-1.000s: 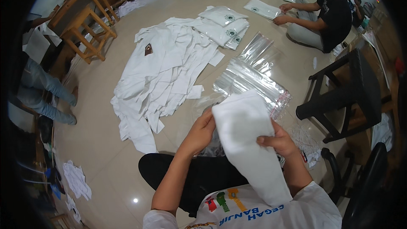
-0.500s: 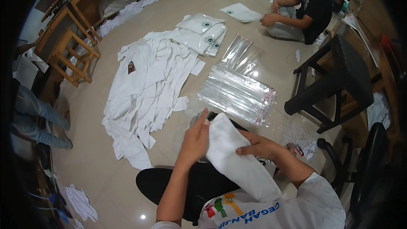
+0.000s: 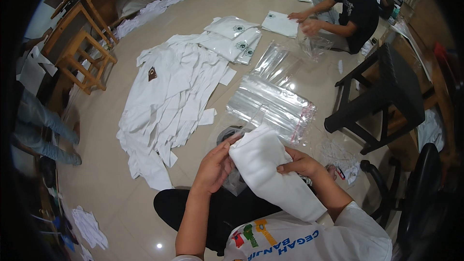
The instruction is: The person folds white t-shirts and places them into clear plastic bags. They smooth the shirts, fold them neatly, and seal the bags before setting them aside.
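Garment (image 3: 263,169) sits between the left hand (image 3: 213,168), gripping its corner, and the right hand (image 3: 298,162), thumb pinching its edge — if I loosen either, I judge the end trailing behind them could unfold.

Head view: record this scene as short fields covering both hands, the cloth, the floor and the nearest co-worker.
Left hand: left hand at the upper left edge of a folded white cloth; grip unclear
Right hand: right hand gripping the cloth's right side, thumb on top
Floor, ahead left: loose heap of white cloth garments
Floor, ahead: flat, shiny clear plastic bags
Floor, right: black plastic stool
Co-worker: seated person in a black shirt, reaching to a folded white garment
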Demonstrator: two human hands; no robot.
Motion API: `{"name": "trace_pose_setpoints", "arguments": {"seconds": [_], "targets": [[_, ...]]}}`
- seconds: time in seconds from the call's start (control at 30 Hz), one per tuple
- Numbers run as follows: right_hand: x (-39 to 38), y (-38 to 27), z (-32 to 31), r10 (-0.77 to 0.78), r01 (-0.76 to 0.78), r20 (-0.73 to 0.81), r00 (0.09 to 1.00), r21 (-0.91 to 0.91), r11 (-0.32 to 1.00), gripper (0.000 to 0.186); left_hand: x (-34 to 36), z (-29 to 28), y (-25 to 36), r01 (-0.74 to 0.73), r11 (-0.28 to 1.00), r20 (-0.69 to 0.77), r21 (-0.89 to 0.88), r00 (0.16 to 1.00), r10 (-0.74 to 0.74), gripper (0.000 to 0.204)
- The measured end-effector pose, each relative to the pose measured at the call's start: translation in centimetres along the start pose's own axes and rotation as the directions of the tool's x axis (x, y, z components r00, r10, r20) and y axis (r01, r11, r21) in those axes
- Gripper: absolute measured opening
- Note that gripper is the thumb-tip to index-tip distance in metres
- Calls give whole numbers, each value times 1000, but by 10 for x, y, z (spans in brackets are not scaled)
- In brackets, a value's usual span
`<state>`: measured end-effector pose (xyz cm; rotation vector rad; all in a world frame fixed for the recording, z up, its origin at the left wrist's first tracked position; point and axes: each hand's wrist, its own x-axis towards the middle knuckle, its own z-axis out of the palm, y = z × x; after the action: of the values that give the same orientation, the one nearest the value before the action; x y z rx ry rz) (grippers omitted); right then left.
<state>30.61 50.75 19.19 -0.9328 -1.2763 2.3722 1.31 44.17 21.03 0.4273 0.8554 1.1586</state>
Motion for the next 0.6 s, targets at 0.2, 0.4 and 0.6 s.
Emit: {"name": "trace_pose_setpoints", "arguments": {"seconds": [0.2,0.4,0.6], "targets": [[0,-13,29,78,-103,-119,990,-217,971,79,-1,11,1,-201,713,-2,671,962,273,50],[18,-19,40,66,-142,-228,972,-337,931,72,0,77,-33,-341,-184,385,922,861,332,55],[22,-25,35,73,-64,-214,974,49,997,64,-3,65,-28,-282,-152,319,947,874,366,59]]}}
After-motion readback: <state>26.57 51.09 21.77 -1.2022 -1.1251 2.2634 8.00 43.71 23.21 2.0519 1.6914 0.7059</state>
